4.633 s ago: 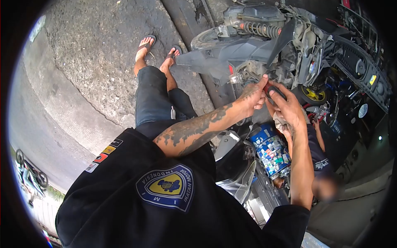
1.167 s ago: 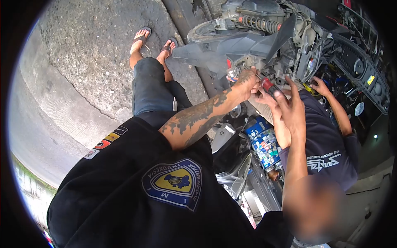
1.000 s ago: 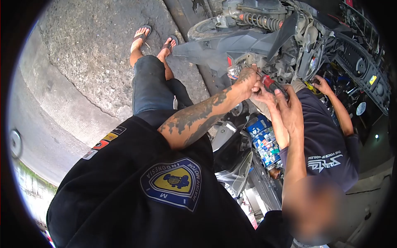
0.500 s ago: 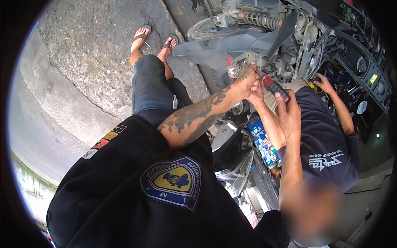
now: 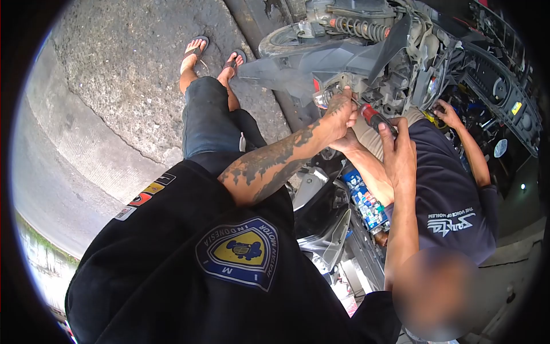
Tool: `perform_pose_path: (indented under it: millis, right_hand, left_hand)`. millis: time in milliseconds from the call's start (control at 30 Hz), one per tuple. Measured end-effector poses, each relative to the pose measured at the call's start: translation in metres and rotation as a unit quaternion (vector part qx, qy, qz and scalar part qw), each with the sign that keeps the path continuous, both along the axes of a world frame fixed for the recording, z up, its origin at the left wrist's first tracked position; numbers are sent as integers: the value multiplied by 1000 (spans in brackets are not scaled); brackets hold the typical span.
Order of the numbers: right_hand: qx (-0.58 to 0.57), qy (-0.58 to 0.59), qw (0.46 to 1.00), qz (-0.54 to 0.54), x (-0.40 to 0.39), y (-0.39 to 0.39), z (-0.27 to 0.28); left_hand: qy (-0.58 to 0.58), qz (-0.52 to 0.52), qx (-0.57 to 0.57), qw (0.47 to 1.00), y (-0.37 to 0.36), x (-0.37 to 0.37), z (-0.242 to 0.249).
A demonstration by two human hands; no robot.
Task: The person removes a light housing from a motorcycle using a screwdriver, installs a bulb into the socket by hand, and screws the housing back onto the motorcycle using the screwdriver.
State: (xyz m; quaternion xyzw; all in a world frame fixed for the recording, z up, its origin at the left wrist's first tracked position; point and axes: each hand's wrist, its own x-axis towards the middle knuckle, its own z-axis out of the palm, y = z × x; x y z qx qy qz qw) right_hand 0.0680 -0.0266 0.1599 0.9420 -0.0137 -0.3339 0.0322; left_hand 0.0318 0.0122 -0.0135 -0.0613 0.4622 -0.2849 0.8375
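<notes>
My right hand [image 5: 398, 146] is closed round a screwdriver [image 5: 375, 117] with a red and black handle. Its front end points up and left, toward the motorcycle's rear. Close to that end is my left hand [image 5: 342, 112], its fingers curled and one pointing upward; what they hold, if anything, is hidden. Both hands are beside the motorcycle's rear body panel [image 5: 326, 63] and tail light [image 5: 321, 98]. Just below my left hand is a co-worker's hand [image 5: 345, 141]. The co-worker's other hand [image 5: 450, 114] rests near the motorcycle's underparts.
A co-worker in a navy shirt [image 5: 452, 189] is close on the right. An orange shock spring [image 5: 361, 28] and rear wheel [image 5: 278, 43] are at the top. Another motorcycle's fairing [image 5: 312, 189] lies below my arms. My sandalled feet stand on rough concrete [image 5: 132, 74].
The co-worker's near hand has shifted slightly down and left, away from the screwdriver. My right hand and the screwdriver have moved very slightly left.
</notes>
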Motion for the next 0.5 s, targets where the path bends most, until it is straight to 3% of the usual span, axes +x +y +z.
perform_pose_path:
  millis: [100,167,233,300,333,367,433,500]
  right_hand:
    - [85,-6,996,17,-1,-1,2]
    - [79,-24,979,189,1,-6,5]
    - [47,-4,986,162,5,1,4]
    - [162,-34,982,87,7,10,5]
    - [152,-36,988,-1,7,5,3]
    - [153,-35,988,0,11,4,2]
    - [-16,56,980,-188,16,3,2]
    - [-34,61,979,-190,16,6,0]
  left_hand:
    - [-16,-29,-18,999,1,-7,20]
    - [0,-38,12,999,1,-2,33]
    - [-32,-23,22,999,5,0,26]
    - [-58,-19,3,998,8,0,20]
    - [-86,-13,-6,996,9,-3,18]
    - [-85,-12,-6,996,9,-3,17]
    - [-97,-31,16,995,10,-3,20]
    - [-90,-27,6,996,12,-2,20]
